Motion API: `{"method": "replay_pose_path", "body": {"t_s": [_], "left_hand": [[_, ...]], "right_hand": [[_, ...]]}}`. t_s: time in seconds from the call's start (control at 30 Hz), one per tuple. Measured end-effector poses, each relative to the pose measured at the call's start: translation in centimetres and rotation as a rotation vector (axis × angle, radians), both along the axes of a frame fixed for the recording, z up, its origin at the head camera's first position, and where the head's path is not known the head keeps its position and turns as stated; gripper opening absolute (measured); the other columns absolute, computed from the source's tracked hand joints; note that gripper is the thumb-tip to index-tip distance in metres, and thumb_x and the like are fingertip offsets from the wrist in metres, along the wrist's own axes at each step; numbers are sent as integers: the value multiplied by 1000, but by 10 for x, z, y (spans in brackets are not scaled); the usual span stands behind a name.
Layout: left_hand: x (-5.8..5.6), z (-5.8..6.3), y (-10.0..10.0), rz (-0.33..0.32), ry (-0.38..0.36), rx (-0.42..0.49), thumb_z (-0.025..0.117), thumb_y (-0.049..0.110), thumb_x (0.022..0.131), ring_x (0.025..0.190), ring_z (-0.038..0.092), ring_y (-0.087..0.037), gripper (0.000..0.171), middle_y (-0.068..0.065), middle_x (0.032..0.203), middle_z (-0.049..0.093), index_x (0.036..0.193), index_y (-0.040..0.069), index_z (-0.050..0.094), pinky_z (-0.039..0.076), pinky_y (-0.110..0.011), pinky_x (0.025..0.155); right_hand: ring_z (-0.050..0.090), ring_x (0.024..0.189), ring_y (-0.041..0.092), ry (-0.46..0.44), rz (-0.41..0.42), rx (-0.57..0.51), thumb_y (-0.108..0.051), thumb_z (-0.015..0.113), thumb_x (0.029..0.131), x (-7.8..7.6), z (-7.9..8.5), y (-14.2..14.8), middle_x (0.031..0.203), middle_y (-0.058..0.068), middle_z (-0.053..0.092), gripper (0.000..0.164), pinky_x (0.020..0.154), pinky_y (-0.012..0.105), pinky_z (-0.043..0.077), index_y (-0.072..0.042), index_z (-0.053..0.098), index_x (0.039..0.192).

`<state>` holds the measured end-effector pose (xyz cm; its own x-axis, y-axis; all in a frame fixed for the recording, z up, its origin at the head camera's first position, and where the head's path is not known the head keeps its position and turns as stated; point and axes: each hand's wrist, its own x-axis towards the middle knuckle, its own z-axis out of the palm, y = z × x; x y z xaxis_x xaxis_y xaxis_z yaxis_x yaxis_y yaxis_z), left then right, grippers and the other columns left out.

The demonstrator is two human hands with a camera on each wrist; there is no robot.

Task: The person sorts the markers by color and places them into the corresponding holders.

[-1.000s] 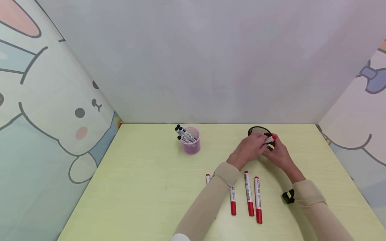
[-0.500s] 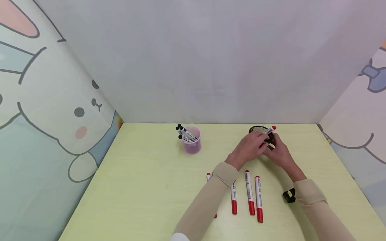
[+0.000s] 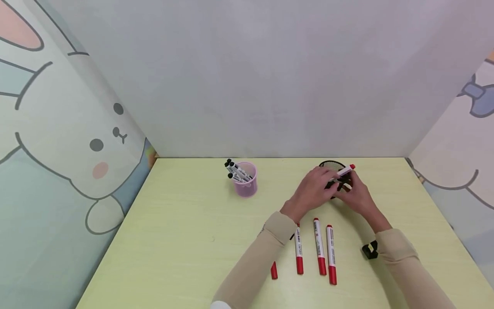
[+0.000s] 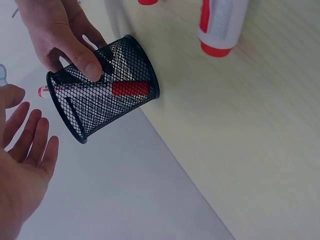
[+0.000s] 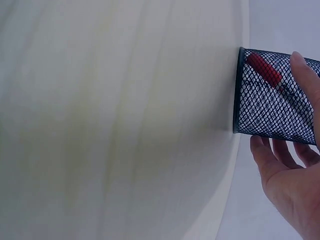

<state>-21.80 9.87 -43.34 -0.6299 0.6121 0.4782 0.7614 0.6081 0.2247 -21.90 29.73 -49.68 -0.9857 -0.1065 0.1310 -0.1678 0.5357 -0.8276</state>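
Note:
A black mesh pen cup (image 4: 100, 112) stands near the table's back edge. My right hand (image 3: 356, 197) grips its side, with the thumb (image 5: 303, 75) along the mesh in the right wrist view. A red-capped white marker leans inside the cup; its red lower part (image 4: 131, 88) shows through the mesh and its upper end (image 3: 345, 171) sticks out over the rim. Beside the rim, my left hand (image 4: 22, 175) has its fingers spread and relaxed, apart from the marker and holding nothing.
Several red-and-white markers lie in front of the hands, among them one marker (image 3: 319, 246) and another (image 3: 331, 255); the left forearm partly covers one red end (image 3: 274, 270). A purple cup (image 3: 245, 189) with several black-capped markers (image 3: 240, 171) stands left. A wall (image 3: 270, 86) borders the back.
My left hand has let go of the red marker and drawn slightly left from it. The marker now leans to the right in the mesh cup. My right hand has stayed put.

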Motion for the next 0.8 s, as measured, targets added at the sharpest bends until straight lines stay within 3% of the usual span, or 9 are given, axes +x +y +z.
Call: {"method": "replay_pose_path", "body": {"t_s": [0.6, 0.8], "left_hand": [[14, 0, -24, 43, 0, 7, 66, 25, 101, 96, 56, -10, 20, 2, 109, 70, 117, 14, 73, 46, -14, 85], [19, -1, -32, 52, -39, 49, 68, 23, 101, 99, 56, -10, 20, 1, 110, 69, 116, 13, 73, 45, -13, 86]], "right_hand": [[42, 136, 49, -34, -2, -38, -23, 83, 89, -1, 0, -1, 143, 30, 45, 82, 108, 58, 40, 4, 31, 146], [42, 136, 43, -44, -8, -53, -29, 85, 87, -1, -3, 0, 142, 28, 46, 85, 110, 60, 39, 2, 32, 145]]}}
